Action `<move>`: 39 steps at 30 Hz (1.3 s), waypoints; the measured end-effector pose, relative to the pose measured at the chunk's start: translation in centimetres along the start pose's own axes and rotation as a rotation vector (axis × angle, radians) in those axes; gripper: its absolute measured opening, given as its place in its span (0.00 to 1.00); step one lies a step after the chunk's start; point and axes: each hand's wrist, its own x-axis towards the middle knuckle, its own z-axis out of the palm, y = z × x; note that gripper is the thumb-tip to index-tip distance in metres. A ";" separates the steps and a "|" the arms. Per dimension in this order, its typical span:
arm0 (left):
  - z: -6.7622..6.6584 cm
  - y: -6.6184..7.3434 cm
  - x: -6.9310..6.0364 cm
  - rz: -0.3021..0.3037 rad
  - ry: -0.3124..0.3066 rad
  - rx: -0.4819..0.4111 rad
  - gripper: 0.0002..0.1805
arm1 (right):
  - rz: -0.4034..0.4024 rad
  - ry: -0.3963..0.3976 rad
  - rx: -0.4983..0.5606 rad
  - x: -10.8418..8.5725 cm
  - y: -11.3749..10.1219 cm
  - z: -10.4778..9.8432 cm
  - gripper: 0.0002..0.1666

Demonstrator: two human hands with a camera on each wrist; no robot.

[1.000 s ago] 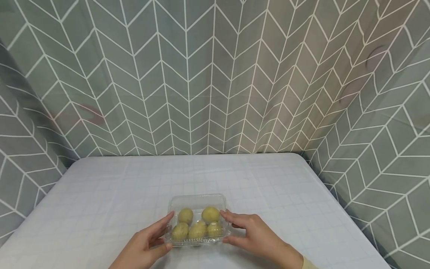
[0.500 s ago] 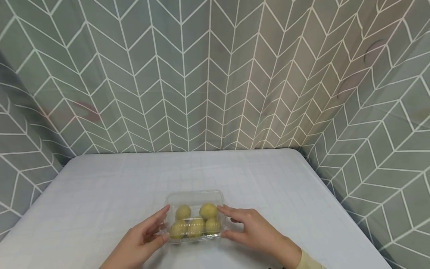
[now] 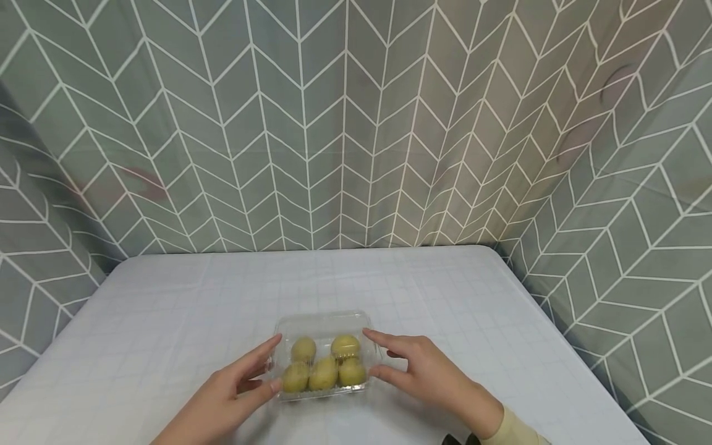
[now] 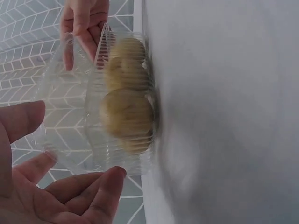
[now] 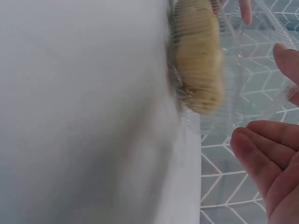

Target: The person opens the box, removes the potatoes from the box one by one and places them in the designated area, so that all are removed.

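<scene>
A clear plastic clamshell box (image 3: pixel 322 394) sits on the table, holding several roundish yellow-green fruits or vegetables (image 3: pixel 324 374) whose kind I cannot tell. Its transparent lid (image 4: pixel 70 100) stands raised and tilted over the base in the left wrist view. My left hand (image 3: pixel 225 392) is at the box's left side, thumb and index finger at the lid's edge, other fingers loosely bent below. On the opposite side my right hand (image 3: pixel 423 371) has its thumb and index finger at the lid, its other fingers extended. The lid's exact contact with the fingertips is blurred by its transparency.
A white cloth (image 3: pixel 167 321) with a faint grid covers the table. Grey-green curtains (image 3: pixel 328 123) with white zigzag lines surround its back and sides. Small dark shapes (image 3: pixel 458 440) show at the bottom edge near the right sleeve (image 3: pixel 514 429).
The lid's front edge has shifted up and back over the yellow contents. Both hands have moved slightly upward in view and stay at the box's sides.
</scene>
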 end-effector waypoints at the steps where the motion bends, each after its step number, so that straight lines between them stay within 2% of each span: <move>1: -0.1 0.1 0.0 0.005 0.005 0.015 0.35 | 0.005 0.009 -0.005 0.1 0.0 -0.2 0.33; 3: -0.4 0.3 0.0 0.029 0.023 0.043 0.34 | 0.017 0.028 -0.008 0.3 -0.1 -0.6 0.32; 6: -0.9 0.6 0.6 0.100 0.089 0.082 0.31 | 0.039 0.048 -0.026 0.9 -0.2 -1.2 0.31; 10: -1.7 1.0 1.7 0.180 0.171 0.110 0.28 | 0.019 0.081 -0.058 2.0 -0.3 -1.7 0.27; 15: -2.4 1.4 2.9 0.172 0.184 0.080 0.26 | -0.011 0.120 -0.070 3.4 -0.2 -2.1 0.24; 24: -3.0 1.1 5.2 0.137 0.213 0.061 0.26 | 0.009 0.178 -0.080 5.6 0.5 -2.4 0.23; 33: -3.0 -0.2 8.0 0.150 0.232 0.060 0.27 | 0.059 0.210 -0.009 7.3 2.3 -1.9 0.25; 39: -2.8 -1.6 9.1 0.132 0.199 0.016 0.24 | 0.109 0.197 -0.021 7.8 3.3 -1.2 0.27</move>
